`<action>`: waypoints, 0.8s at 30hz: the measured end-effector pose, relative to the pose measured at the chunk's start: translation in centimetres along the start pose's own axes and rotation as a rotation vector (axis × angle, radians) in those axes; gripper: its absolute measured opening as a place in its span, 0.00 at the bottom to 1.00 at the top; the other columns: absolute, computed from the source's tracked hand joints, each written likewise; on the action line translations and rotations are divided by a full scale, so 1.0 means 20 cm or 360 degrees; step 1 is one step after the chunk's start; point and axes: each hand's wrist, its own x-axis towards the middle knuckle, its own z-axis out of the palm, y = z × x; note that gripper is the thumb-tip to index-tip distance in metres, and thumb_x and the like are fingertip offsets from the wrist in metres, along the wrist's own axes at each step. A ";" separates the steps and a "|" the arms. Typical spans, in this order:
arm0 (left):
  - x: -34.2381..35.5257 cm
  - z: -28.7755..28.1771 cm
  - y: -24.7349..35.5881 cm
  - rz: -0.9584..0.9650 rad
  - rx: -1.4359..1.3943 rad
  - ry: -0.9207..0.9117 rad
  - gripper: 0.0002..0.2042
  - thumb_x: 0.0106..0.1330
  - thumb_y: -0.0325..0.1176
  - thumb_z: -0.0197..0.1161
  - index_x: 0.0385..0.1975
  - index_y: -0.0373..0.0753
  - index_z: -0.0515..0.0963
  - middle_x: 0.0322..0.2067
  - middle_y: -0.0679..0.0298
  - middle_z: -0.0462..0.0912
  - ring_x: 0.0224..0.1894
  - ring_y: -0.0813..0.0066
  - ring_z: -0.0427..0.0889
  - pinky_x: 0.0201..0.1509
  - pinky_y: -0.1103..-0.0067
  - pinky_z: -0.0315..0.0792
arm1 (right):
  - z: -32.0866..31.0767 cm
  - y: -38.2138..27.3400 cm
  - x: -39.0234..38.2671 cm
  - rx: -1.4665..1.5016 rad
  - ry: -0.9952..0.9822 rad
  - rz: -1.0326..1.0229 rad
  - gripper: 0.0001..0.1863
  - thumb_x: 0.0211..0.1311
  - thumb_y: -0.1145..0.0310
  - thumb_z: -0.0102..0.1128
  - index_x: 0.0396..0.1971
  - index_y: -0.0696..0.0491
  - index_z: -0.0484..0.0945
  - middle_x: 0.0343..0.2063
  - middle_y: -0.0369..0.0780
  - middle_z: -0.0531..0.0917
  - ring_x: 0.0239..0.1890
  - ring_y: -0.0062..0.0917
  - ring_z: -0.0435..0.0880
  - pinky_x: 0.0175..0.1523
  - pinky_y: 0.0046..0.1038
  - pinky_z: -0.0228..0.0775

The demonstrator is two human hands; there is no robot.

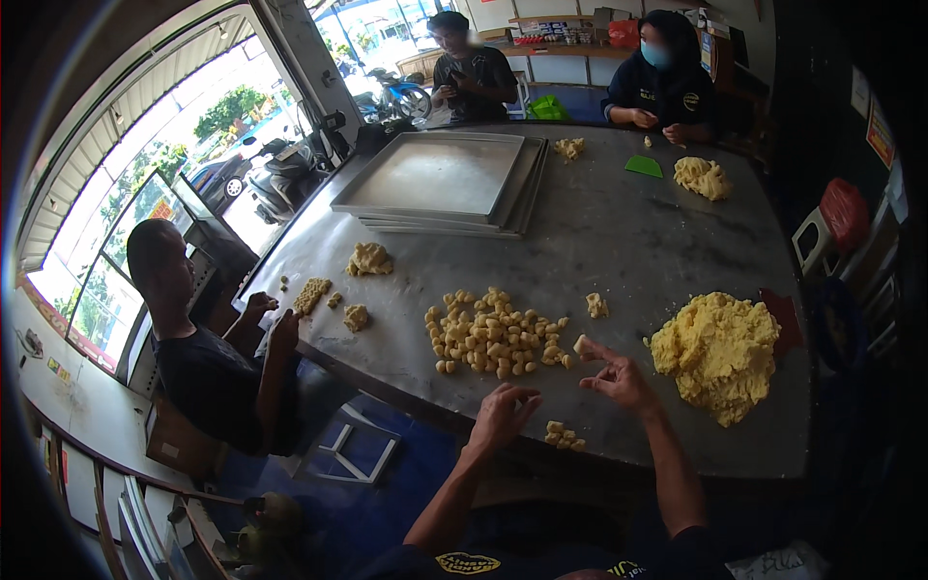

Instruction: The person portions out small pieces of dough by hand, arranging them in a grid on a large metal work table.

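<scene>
My right hand [619, 379] hovers over the metal table [619, 242], pinching a small yellow dough piece [581, 344] at its fingertips. Just left of it lies a heap of several small dough pieces [493, 333]. My left hand [503, 414] is near the table's front edge with its fingers curled together; whether it holds anything I cannot tell. A few dough bits [564, 436] lie between my hands. A big mound of yellow dough [717, 354] sits to the right of my right hand.
A stack of metal trays [440, 179] lies at the far middle. A seated person [208, 358] at the left works dough lumps [367, 259]. Two people sit at the far end near another dough lump [702, 177] and a green scraper [643, 166]. A red scraper [785, 319] lies beside the mound.
</scene>
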 end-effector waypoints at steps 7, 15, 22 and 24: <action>-0.15 0.04 -0.07 0.0312 0.0232 -0.0310 0.13 0.65 0.40 0.66 0.46 0.45 0.85 0.43 0.61 0.82 0.53 0.61 0.78 0.61 0.65 0.66 | 0.03 0.01 -0.01 -0.0490 -0.0916 0.0232 0.31 0.57 0.71 0.71 0.63 0.45 0.76 0.50 0.35 0.84 0.42 0.19 0.83 0.48 0.24 0.74; -0.13 0.12 0.02 0.0325 0.0094 -0.0277 0.12 0.64 0.40 0.66 0.41 0.40 0.82 0.38 0.60 0.84 0.48 0.58 0.80 0.57 0.65 0.70 | 0.06 0.03 -0.01 -0.0605 -0.1028 0.0149 0.32 0.54 0.59 0.74 0.61 0.44 0.78 0.40 0.37 0.84 0.41 0.21 0.80 0.45 0.27 0.74; -0.08 0.10 0.06 -0.0084 -0.0358 0.0051 0.12 0.66 0.33 0.65 0.46 0.36 0.79 0.39 0.55 0.86 0.42 0.66 0.86 0.46 0.73 0.78 | 0.04 0.06 -0.02 -0.0761 -0.0959 0.0121 0.21 0.57 0.60 0.72 0.50 0.47 0.84 0.37 0.37 0.81 0.36 0.22 0.79 0.44 0.26 0.75; -0.06 0.07 -0.01 -0.0100 -0.0492 0.0078 0.13 0.67 0.30 0.64 0.49 0.35 0.78 0.40 0.55 0.86 0.42 0.67 0.86 0.47 0.75 0.78 | 0.06 0.07 -0.01 -0.0775 -0.0991 0.0060 0.17 0.58 0.63 0.71 0.47 0.48 0.86 0.37 0.36 0.81 0.35 0.21 0.79 0.43 0.25 0.75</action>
